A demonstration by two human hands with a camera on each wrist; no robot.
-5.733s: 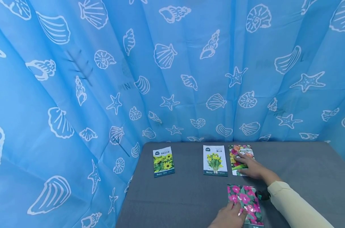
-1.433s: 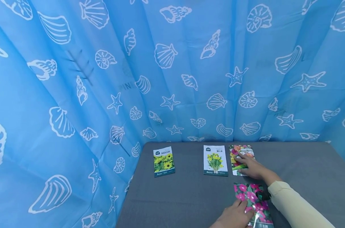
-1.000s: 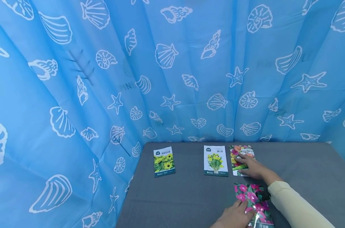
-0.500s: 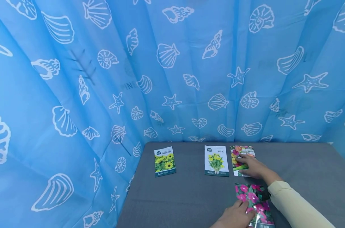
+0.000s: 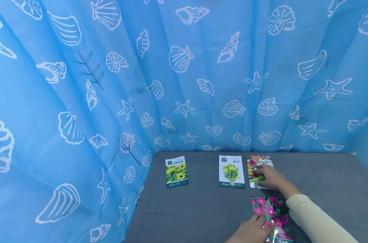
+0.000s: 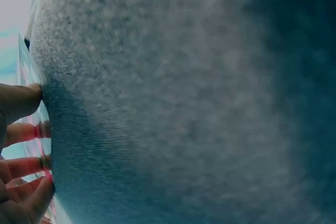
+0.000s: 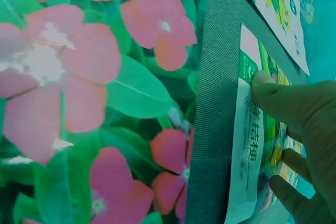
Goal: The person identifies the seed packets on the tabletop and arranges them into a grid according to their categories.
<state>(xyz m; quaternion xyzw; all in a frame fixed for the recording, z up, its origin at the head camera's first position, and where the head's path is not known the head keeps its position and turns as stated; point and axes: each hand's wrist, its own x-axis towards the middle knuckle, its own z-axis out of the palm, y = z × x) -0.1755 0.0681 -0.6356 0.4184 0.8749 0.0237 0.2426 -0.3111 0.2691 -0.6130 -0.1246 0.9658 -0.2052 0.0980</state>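
My left hand [image 5: 251, 230] rests on a seed packet with pink flowers [image 5: 269, 210] at the table's front right; part of the packet is under the fingers. In the left wrist view the fingertips [image 6: 39, 129] touch its glossy face. Farther back, my right hand [image 5: 273, 178] lies with spread fingers on a seed packet with multicoloured flowers [image 5: 254, 161]. The right wrist view shows the thumb [image 7: 265, 85] on that packet's front, near its white lower strip [image 7: 242, 166]. The pink-flowered packet fills the left of that view.
Left of the multicoloured packet lies a white seed packet with a yellow-flowered plant [image 5: 231, 171]. A packet with yellow sunflower-like blooms [image 5: 176, 172] is at the back left of the grey table [image 5: 187, 216]. A blue shell-patterned curtain [image 5: 177, 87] hangs behind.
Since the oldest frame, my left hand and the pink-flowered packet have shifted right, and the packet now reaches under the right wrist. My right hand stays on its packet. The head view has turned slightly.
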